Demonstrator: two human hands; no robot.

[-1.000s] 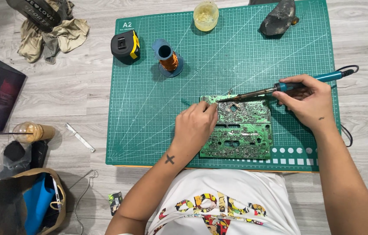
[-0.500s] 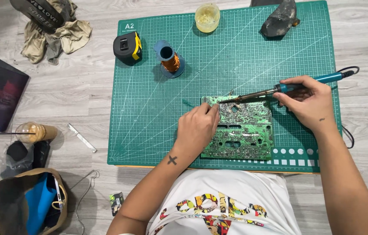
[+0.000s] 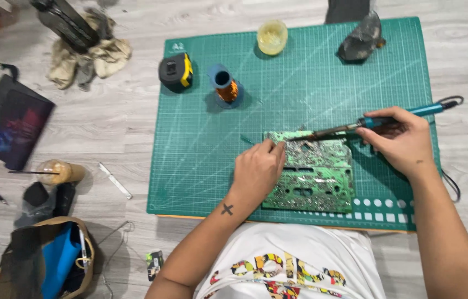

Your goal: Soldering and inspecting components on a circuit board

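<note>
Overhead view. We see the green circuit board (image 3: pixel 314 174) lying flat on the green cutting mat (image 3: pixel 201 149), close to the mat's near edge and right of its centre. The left hand (image 3: pixel 257 173) rests on the board's left edge, fingers curled; whether it pinches anything we cannot tell. The right hand (image 3: pixel 403 141) grasps the blue-handled soldering iron (image 3: pixel 367 124) like a pen, its tip touching the board's upper left corner. Its cord runs off the mat's right edge. Along the far edge stand a tape measure (image 3: pixel 176 72), a wire spool (image 3: pixel 225 86), a yellowish cup (image 3: pixel 272 37) and a dark lump (image 3: pixel 362 37), well apart from the board. We note bare mat between them and left of the board.
</note>
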